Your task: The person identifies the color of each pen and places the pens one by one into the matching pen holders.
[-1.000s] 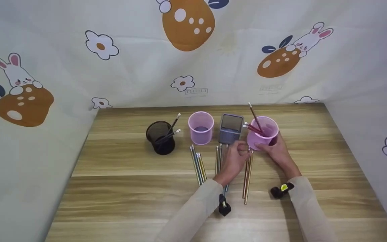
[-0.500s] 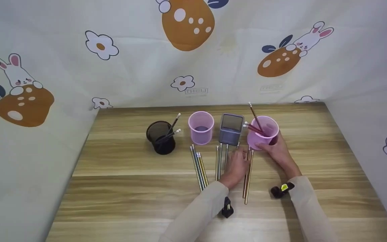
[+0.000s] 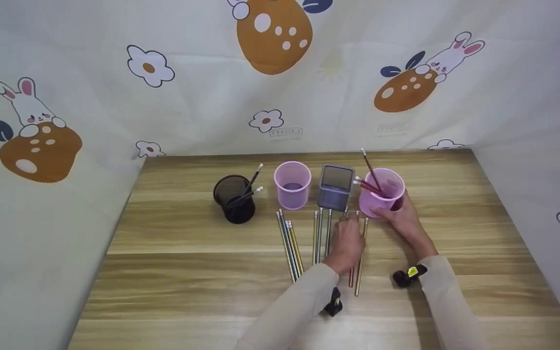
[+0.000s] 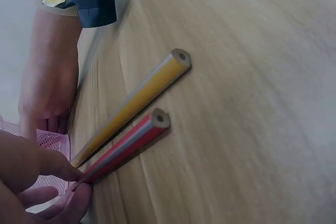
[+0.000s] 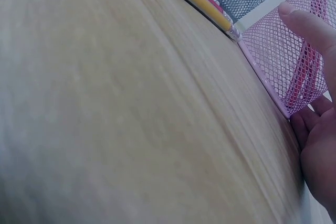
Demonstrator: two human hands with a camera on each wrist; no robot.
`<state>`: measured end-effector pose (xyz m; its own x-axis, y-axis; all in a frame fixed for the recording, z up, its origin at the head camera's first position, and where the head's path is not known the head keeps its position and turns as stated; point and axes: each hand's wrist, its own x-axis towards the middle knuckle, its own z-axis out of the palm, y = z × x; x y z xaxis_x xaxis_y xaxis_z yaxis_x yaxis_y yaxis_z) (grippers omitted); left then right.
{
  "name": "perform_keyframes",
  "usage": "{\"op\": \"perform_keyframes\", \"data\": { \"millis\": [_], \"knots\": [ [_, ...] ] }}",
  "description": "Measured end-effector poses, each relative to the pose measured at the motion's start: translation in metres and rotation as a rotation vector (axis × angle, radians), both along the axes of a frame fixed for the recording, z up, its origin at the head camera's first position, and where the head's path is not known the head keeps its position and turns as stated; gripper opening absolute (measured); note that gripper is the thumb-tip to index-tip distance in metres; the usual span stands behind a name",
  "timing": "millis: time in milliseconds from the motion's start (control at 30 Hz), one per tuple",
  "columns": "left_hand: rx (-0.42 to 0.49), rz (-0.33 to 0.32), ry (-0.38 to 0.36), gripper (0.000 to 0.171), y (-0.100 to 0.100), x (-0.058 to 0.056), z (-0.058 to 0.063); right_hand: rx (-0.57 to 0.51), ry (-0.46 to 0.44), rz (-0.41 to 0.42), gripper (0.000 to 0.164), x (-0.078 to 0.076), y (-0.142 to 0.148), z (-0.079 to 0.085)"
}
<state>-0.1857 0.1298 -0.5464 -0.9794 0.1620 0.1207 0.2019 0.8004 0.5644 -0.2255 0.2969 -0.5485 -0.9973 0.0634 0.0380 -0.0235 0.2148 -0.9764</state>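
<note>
In the head view my left hand (image 3: 349, 243) reaches down to the table among the pencils. In the left wrist view its thumb and finger pinch a red pencil (image 4: 123, 148) lying on the wood. Right beside that pencil lies a yellow pencil (image 4: 137, 100). My right hand (image 3: 408, 221) holds the right-hand pink mesh pen holder (image 3: 371, 203) at its lower side, thumb in front. Dark red pencils (image 3: 371, 170) lean inside it, their eraser ends sticking out over the rim. The right wrist view shows the holder's mesh wall (image 5: 273, 51) between thumb and fingers.
Left of the held one stand a grey square mesh holder (image 3: 334, 198), another pink holder (image 3: 292, 198) and a black holder (image 3: 239, 214) with dark pencils. More pencils (image 3: 289, 248) lie in front of them. A patterned cloth (image 3: 202, 107) rises behind the table's back edge.
My left hand has come down from beside the pink holder's base toward me and onto the pencils. The red pencil has shifted slightly left, away from the yellow one. My right hand stays put.
</note>
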Motion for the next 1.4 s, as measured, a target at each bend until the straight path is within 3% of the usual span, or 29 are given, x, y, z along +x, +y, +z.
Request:
{"op": "perform_keyframes", "data": {
  "millis": [267,500,567,733,933,1133,1400],
  "knots": [
    [0.169,0.032,-0.133,0.029,-0.004,0.002,0.009,-0.038,-0.007,0.007,0.088,-0.001,0.001,-0.003],
    [0.214,-0.050,-0.254,0.086,-0.009,0.003,0.024,-0.024,-0.005,0.003,0.087,0.000,0.001,-0.001],
    [0.220,-0.067,-0.283,0.095,-0.011,0.002,0.027,-0.020,-0.003,0.003,0.088,0.000,0.001,-0.001],
    [0.240,-0.089,-0.314,0.089,-0.017,-0.001,0.035,-0.009,-0.008,0.007,0.089,0.000,0.002,-0.003],
    [0.321,-0.120,-0.271,0.078,-0.021,-0.001,0.050,-0.032,-0.011,0.015,0.090,-0.002,0.003,-0.005],
    [0.373,-0.169,-0.138,0.070,-0.025,-0.005,0.065,-0.025,0.003,0.011,0.089,-0.002,0.002,-0.004],
    [0.445,-0.151,-0.043,0.048,-0.030,-0.012,0.086,0.000,0.005,0.011,0.088,-0.001,0.003,-0.004]
  ]
}}
